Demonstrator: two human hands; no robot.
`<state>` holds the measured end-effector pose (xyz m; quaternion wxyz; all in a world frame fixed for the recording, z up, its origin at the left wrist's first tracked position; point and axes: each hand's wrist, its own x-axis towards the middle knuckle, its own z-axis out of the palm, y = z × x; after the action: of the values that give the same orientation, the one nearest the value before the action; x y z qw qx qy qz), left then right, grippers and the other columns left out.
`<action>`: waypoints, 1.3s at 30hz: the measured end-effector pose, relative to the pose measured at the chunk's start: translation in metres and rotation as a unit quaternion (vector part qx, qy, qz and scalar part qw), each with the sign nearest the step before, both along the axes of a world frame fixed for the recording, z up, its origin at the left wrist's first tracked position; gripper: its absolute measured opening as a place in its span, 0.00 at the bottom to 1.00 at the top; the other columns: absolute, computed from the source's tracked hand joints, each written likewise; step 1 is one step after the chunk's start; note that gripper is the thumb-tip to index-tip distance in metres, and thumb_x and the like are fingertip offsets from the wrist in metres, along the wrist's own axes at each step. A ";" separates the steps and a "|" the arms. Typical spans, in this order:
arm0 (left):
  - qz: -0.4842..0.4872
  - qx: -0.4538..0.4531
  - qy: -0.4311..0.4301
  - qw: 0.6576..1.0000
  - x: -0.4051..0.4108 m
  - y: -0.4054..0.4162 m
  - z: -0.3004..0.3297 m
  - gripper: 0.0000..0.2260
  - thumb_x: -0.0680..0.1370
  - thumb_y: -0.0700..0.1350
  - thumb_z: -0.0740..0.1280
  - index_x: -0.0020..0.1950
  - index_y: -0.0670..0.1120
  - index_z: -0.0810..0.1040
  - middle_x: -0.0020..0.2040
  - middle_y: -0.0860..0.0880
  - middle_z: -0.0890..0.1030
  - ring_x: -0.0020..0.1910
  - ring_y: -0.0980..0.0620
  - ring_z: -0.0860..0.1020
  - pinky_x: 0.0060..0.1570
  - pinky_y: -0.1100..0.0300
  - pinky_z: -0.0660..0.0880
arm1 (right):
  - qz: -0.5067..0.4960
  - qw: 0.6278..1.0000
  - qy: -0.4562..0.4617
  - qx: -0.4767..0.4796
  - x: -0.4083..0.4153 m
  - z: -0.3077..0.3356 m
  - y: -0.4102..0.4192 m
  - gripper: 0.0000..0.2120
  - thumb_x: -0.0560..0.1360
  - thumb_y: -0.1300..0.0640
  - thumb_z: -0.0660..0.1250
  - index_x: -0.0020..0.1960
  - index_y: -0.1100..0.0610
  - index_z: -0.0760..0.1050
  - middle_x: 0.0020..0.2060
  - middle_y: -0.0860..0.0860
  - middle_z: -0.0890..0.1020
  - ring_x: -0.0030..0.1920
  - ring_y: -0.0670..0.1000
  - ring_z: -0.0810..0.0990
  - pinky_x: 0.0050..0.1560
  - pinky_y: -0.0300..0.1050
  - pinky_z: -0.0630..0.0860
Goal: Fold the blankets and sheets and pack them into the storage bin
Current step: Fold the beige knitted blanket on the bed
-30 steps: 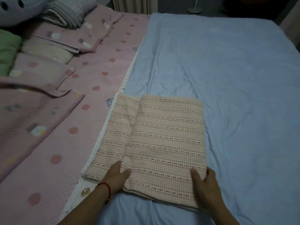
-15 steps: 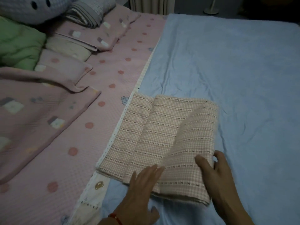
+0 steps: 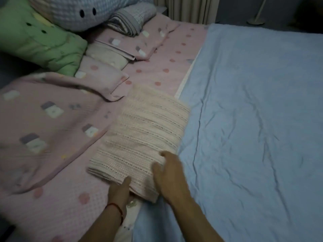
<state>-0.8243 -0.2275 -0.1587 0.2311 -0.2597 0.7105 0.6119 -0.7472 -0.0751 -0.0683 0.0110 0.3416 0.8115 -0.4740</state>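
- Just ahead of both hands: folded checked blanket (image 3: 139, 137) on the bed, straddling pink dotted sheet (image 3: 164, 55) and blue sheet (image 3: 253, 102).
- Left hand (image 3: 120, 191) tucked under the near edge; fingers hidden, grip unclear.
- Right hand (image 3: 168, 173) flat on top, fingers loose.
- Keep layers pressed together, edges square.
- Since earlier: bundle folded narrower, shifted leftward.

Pretty dim and grainy here, flat indoor light with no glare. Motion blur is smearing the folded beige blanket (image 3: 143, 137) and both hands; the wide lens is darkening and bending the corners.
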 end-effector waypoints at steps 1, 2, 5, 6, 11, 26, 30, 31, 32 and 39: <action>-0.011 0.020 -0.035 0.999 -0.002 0.002 0.005 0.17 0.79 0.45 0.70 0.67 0.44 0.76 0.58 0.41 0.82 0.50 0.43 0.81 0.44 0.52 0.80 | -0.002 0.992 -0.122 0.041 0.018 -0.028 0.009 0.30 0.83 0.44 0.58 0.81 0.53 0.55 0.79 0.57 0.58 0.79 0.58 0.56 0.77 0.57 0.59; -0.016 0.030 -0.050 0.998 -0.003 0.000 0.005 0.16 0.80 0.43 0.69 0.67 0.43 0.76 0.58 0.42 0.83 0.51 0.44 0.81 0.45 0.53 0.80 | 0.009 0.971 -0.227 0.073 0.036 -0.056 0.014 0.35 0.83 0.42 0.55 0.83 0.53 0.46 0.81 0.58 0.49 0.81 0.60 0.48 0.77 0.64 0.55; -0.015 0.053 -0.067 0.996 -0.001 0.004 0.006 0.16 0.78 0.45 0.71 0.65 0.51 0.75 0.55 0.47 0.83 0.53 0.45 0.81 0.49 0.51 0.80 | 0.061 0.944 -0.299 0.124 0.073 -0.117 0.019 0.39 0.83 0.37 0.51 0.78 0.47 0.27 0.81 0.56 0.36 0.81 0.60 0.39 0.76 0.72 0.50; -0.004 0.069 -0.064 0.996 0.002 0.007 0.007 0.15 0.78 0.45 0.72 0.62 0.54 0.75 0.54 0.48 0.82 0.52 0.46 0.81 0.48 0.50 0.80 | 0.067 0.946 -0.294 0.118 0.074 -0.123 0.020 0.38 0.83 0.37 0.51 0.79 0.45 0.28 0.81 0.55 0.35 0.81 0.60 0.37 0.76 0.71 0.48; 0.104 0.078 -0.113 0.985 0.012 0.032 0.019 0.30 0.69 0.42 0.80 0.65 0.49 0.68 0.56 0.41 0.80 0.51 0.40 0.81 0.41 0.32 0.80 | 0.095 0.940 -0.311 0.101 0.066 -0.129 0.027 0.37 0.82 0.38 0.54 0.81 0.42 0.34 0.81 0.54 0.35 0.81 0.59 0.36 0.75 0.72 0.47; 0.087 0.256 -0.213 0.939 -0.002 0.056 0.054 0.14 0.79 0.45 0.64 0.60 0.39 0.80 0.49 0.40 0.86 0.51 0.43 0.81 0.56 0.48 0.76 | 0.135 0.945 -0.295 0.043 0.070 -0.125 0.046 0.39 0.80 0.33 0.57 0.82 0.42 0.39 0.81 0.54 0.34 0.81 0.58 0.36 0.75 0.71 0.46; 0.009 0.195 -0.179 0.964 -0.019 0.061 0.085 0.12 0.82 0.39 0.57 0.51 0.34 0.78 0.45 0.39 0.83 0.46 0.42 0.79 0.60 0.49 0.70 | 0.176 0.949 -0.263 -0.016 0.076 -0.105 0.074 0.39 0.80 0.33 0.59 0.83 0.45 0.46 0.81 0.57 0.38 0.81 0.60 0.39 0.79 0.62 0.47; -0.008 0.178 -0.165 0.970 -0.024 0.061 0.091 0.12 0.82 0.39 0.57 0.52 0.34 0.77 0.47 0.39 0.82 0.46 0.43 0.79 0.60 0.49 0.70 | 0.175 0.954 -0.240 -0.031 0.082 -0.099 0.076 0.38 0.80 0.34 0.60 0.83 0.47 0.49 0.82 0.57 0.41 0.82 0.60 0.43 0.80 0.57 0.48; -0.024 0.172 -0.146 0.974 -0.026 0.060 0.098 0.11 0.83 0.38 0.57 0.53 0.35 0.77 0.47 0.41 0.81 0.45 0.44 0.79 0.60 0.49 0.70 | 0.169 0.961 -0.214 -0.044 0.091 -0.089 0.075 0.40 0.78 0.32 0.60 0.82 0.48 0.50 0.82 0.57 0.43 0.82 0.58 0.47 0.80 0.52 0.49; -0.126 0.124 0.012 0.984 -0.062 0.097 0.207 0.14 0.77 0.36 0.67 0.62 0.37 0.79 0.59 0.41 0.83 0.55 0.42 0.82 0.56 0.50 0.78 | 0.117 0.993 -0.024 0.022 0.140 0.003 0.061 0.27 0.82 0.50 0.63 0.70 0.33 0.50 0.81 0.47 0.46 0.81 0.48 0.55 0.69 0.28 0.49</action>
<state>-0.8867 -0.1300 0.0480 0.3281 -0.1301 0.6591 0.6641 -0.6070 -0.0138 -0.0654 0.0785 0.2557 0.8556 -0.4432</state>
